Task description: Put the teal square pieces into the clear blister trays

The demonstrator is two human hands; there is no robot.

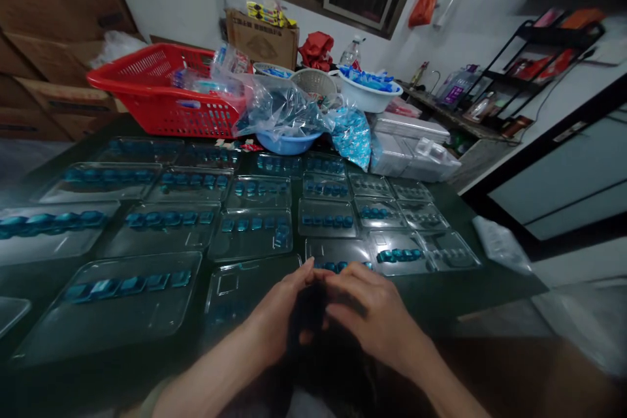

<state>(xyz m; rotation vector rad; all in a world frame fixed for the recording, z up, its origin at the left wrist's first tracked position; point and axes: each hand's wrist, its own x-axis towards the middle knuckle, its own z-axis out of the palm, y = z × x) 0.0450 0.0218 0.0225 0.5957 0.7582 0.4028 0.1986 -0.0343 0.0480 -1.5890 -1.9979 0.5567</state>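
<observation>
My left hand (287, 300) and my right hand (365, 300) come together at the near edge of the table, fingertips almost meeting. Fingers of both are curled inward, and the space between them is too dark to show what they hold, if anything. Just beyond lies a clear plastic tray (343, 251) with blue-green glossy pieces (337, 267), partly hidden by my fingers. To the left of my left hand is another clear tray (235, 277), its contents hard to see. Further left, a clear tray (142, 313) bears a row of blue-green square pieces (131, 285).
Rows of similar clear trays cover the dark green table (431, 300). Along its back stand a red basket (171, 111), a blue basin (289, 144) under clear bags, a white basin (369, 101) and stacked clear boxes (392, 153). Cardboard boxes (44, 46) rise at left.
</observation>
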